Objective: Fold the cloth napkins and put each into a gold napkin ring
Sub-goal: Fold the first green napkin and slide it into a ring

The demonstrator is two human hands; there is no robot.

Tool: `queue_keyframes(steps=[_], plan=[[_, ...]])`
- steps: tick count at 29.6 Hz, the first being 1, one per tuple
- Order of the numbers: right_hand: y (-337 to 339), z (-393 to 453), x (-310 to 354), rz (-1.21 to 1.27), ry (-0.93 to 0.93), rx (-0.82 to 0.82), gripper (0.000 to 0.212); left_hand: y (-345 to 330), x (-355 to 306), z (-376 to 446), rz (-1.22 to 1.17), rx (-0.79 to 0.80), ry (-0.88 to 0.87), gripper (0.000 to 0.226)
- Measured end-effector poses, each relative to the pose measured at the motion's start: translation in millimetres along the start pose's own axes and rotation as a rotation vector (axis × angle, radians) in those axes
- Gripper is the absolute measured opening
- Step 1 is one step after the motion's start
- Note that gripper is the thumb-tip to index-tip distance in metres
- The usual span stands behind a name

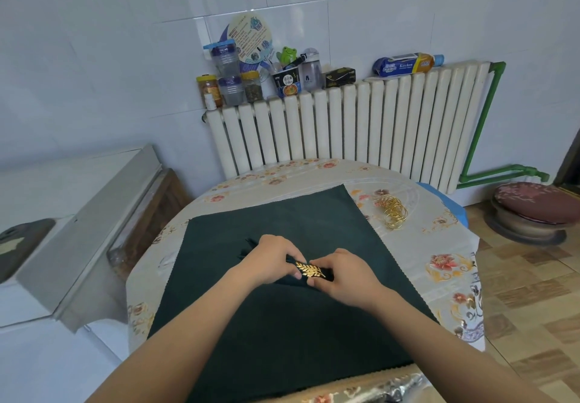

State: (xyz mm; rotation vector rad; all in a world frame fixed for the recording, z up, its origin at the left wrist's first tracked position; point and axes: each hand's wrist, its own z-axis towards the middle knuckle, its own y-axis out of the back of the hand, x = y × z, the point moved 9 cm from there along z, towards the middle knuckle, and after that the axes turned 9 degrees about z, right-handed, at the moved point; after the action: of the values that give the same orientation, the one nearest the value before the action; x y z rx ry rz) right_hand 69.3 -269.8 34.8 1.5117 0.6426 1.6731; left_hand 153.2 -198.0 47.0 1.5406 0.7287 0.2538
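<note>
A dark green cloth napkin (282,214) lies spread flat on the round table. On top of it, a folded dark green napkin (251,245) sits inside a gold leaf-shaped napkin ring (310,270). My left hand (273,258) grips the folded napkin just left of the ring. My right hand (340,272) pinches the ring and the napkin from the right. A heap of several gold napkin rings (394,211) lies at the table's right, beyond the spread cloth.
The table (439,264) has a flowered plastic cover. A white radiator (345,126) with jars and bottles on top stands behind it. A steel counter (94,230) is on the left, a cushioned stool (533,211) on the right.
</note>
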Motion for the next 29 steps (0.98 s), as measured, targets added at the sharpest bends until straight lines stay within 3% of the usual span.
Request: queue_keyframes(steps=[5, 7, 9, 10, 12, 13, 15, 17, 24, 29], plan=[[-18.0, -2.8, -3.8, -0.010, -0.135, 0.045, 0.032, -9.9, -6.1, -9.1, 0.251, -0.023, -0.115, 0.020], [-26.3, -3.5, -4.1, -0.041, -0.196, 0.079, 0.040, -11.9, -6.9, -17.6, 0.361, -0.104, -0.147, 0.032], [-30.2, -3.3, -4.7, -0.039, -0.250, 0.083, 0.042, -9.7, 2.8, -27.3, 0.337, -0.254, -0.046, 0.048], [-30.5, -2.3, -6.3, -0.001, -0.284, 0.071, 0.040, -6.7, 13.5, -34.8, 0.247, -0.359, 0.067, 0.047], [-29.8, 0.7, -14.3, 0.127, -0.363, 0.032, 0.035, -9.5, 39.9, -52.7, -0.079, -0.478, 0.348, 0.025], [-30.5, 2.7, -19.0, 0.201, -0.398, 0.017, 0.032, -21.1, 50.3, -57.6, -0.308, -0.432, 0.473, 0.019], [-34.3, 6.4, -25.4, 0.331, -0.455, 0.012, 0.025, -55.7, 55.6, -59.1, -0.704, -0.248, 0.626, 0.029], [-39.1, 8.6, -28.0, 0.403, -0.497, 0.022, 0.018, -73.5, 54.9, -57.6, -0.870, -0.174, 0.667, 0.028], [-46.3, 19.3, -33.4, 0.516, -0.605, -0.012, 0.018, -77.7, 60.5, -50.6, -1.102, -0.263, 0.726, 0.011], [-50.2, 42.3, -32.1, 0.857, -0.644, -0.159, 0.012, -53.2, 82.2, -38.8, -1.235, -0.405, 0.739, 0.011]])
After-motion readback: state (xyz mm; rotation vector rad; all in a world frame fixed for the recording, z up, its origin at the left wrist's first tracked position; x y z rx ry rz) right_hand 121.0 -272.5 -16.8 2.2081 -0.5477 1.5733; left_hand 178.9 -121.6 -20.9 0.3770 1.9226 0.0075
